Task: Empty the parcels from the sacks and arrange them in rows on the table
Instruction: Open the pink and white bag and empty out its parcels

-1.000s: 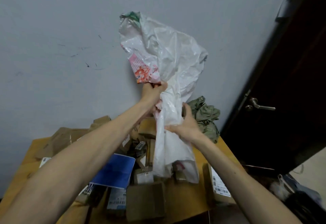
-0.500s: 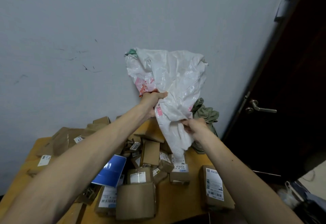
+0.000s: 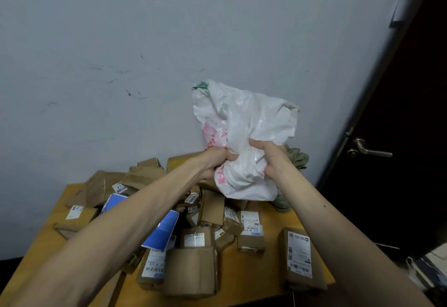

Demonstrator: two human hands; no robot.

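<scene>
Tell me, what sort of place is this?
Probably a small parcel sorting or mail room, though I can't be sure: a wooden table heaped with labelled cardboard parcels, a white sack gripped by the left hand and right hand, beside a dark door.

This looks like a plain parcel-sorting or storage room. A yellow wooden table (image 3: 249, 275) stands against a bare, scuffed grey wall (image 3: 145, 28), heaped with brown cardboard parcels (image 3: 191, 273) bearing barcoded shipping labels (image 3: 299, 253). A white woven sack (image 3: 251, 123) is above the heap, and a dark door (image 3: 411, 113) with a lever handle (image 3: 370, 151) is to the right.
</scene>
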